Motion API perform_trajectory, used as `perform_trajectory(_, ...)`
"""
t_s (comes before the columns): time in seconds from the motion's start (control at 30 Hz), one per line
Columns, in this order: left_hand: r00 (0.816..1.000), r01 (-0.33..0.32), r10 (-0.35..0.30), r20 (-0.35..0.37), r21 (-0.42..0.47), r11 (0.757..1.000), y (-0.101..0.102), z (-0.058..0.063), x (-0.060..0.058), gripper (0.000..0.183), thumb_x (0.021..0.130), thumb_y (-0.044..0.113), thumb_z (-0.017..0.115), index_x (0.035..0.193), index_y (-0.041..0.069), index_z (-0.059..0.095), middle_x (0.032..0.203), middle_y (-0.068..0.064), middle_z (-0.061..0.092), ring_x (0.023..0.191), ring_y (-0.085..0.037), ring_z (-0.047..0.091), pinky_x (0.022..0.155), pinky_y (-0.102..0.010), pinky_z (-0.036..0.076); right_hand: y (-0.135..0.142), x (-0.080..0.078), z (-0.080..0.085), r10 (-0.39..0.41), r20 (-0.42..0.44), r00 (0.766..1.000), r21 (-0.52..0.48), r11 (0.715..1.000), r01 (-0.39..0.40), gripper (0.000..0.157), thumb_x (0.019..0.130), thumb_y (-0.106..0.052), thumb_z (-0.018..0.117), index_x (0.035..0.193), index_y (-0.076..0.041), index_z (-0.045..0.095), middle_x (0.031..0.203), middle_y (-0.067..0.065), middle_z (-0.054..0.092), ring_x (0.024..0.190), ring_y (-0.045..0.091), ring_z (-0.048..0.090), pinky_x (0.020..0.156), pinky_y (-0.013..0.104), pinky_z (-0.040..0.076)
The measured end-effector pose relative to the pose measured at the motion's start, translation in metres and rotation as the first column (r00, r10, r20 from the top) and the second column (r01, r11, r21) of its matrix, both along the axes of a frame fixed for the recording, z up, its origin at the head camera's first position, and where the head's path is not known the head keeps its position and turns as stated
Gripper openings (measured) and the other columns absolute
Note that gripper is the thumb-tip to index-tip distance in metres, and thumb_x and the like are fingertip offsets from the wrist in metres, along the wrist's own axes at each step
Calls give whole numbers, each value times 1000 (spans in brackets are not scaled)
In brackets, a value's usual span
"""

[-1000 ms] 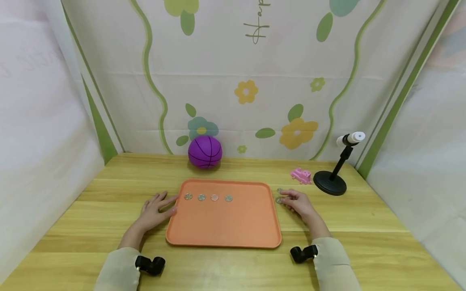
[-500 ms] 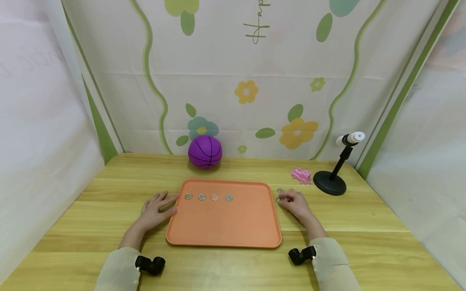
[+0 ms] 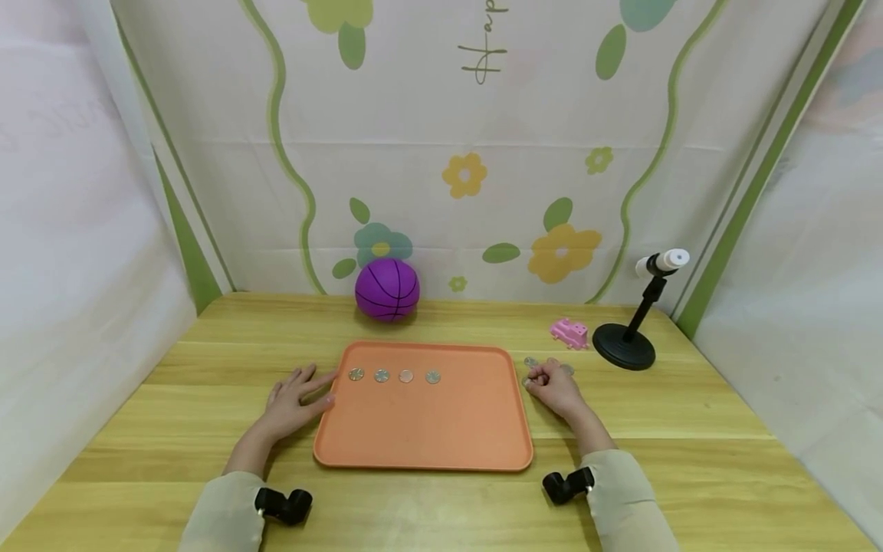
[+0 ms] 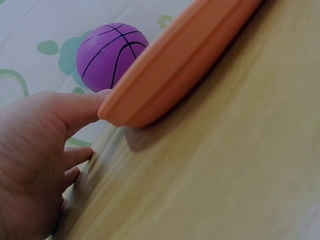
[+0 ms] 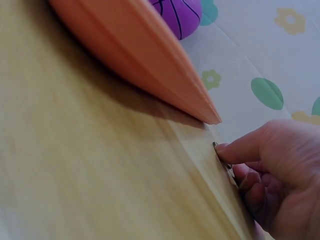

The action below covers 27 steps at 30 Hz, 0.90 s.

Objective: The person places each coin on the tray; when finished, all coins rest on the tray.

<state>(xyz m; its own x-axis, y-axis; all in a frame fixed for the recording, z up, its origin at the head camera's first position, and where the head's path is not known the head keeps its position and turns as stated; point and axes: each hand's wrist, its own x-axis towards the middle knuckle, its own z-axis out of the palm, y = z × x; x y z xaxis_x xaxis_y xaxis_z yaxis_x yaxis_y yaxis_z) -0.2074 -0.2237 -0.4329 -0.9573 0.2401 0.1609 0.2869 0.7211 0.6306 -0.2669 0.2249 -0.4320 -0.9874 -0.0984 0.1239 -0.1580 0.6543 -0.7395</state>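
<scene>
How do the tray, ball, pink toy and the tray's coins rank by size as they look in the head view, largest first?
1. Tray
2. Ball
3. Pink toy
4. Coins: all four look about alike, so I leave them unranked among themselves.

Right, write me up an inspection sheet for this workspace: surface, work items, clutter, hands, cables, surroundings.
Surface: wooden tabletop, light, grained.
Work items: orange tray, lying flat; row of four coins in its far half, starting at the left; loose coins on the table beyond its right edge, partly hidden, count unclear.
Clutter: purple ball behind the tray; pink toy and black stand at far right.
Hands: left hand touches the tray's left edge; right hand has its thumb at a loose coin, pinch unclear.
Cables: nothing seen.
Surroundings: white curtain, flower print.
</scene>
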Motion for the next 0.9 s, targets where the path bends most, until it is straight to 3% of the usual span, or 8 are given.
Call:
perform_trajectory(0.3,1000,5,-5,-4,5,1000,0,2,2,51,85,33,53,128,10,44,136,-26,18,123,-44,5,91,-60,-3,-2,4,-1,2,-73,997,-29,1000,-5,18,70,1,65,84,2,53,84,10,46,74,20,48,66,29,41)
perform_trajectory(0.43,1000,3,-3,-3,1,1000,-1,2,3,51,85,34,53,129,10,44,136,-26,18,123,-43,5,91,-60,-3,-2,6,-3,31,-110,993,-42,998,-36,17,70,3,64,85,2,57,82,9,46,70,18,45,62,28,40)
perform_trajectory(0.6,1000,-1,1,-4,-1,1000,0,1,4,51,84,34,53,128,10,44,135,-26,20,123,-44,6,91,-60,-3,-1,9,-3,41,-99,994,-58,997,-46,16,75,0,63,91,1,63,74,4,52,66,17,45,61,30,38)
perform_trajectory(0.7,1000,-2,2,-5,5,1000,0,1,4,50,84,34,54,128,10,45,135,-26,20,123,-44,6,91,-60,-3,-1,10,-1,17,-72,997,-79,997,-23,17,76,-2,63,92,2,63,75,8,55,67,16,45,62,28,38)
perform_trajectory(0.77,1000,0,0,-4,9,1000,0,1,3,50,84,34,54,128,10,45,135,-26,20,123,-43,5,91,-60,-3,-1,11,0,1,-50,999,-118,993,-7,18,77,-1,62,93,5,62,91,18,56,68,15,46,60,25,39)
perform_trajectory(0.87,1000,4,-4,-3,7,1000,0,2,3,50,84,34,53,128,11,44,136,-26,19,123,-43,5,91,-60,-3,-1,10,3,-15,-2,1000,-222,975,14,20,78,-1,61,96,9,60,120,32,38,65,12,47,55,21,41)
perform_trajectory(0.9,1000,4,-4,-4,7,1000,0,2,3,50,84,34,53,128,11,44,136,-26,19,123,-43,5,91,-61,-3,-1,10,5,-13,17,1000,-258,966,17,22,79,0,60,98,10,59,121,33,35,63,11,47,53,20,41)
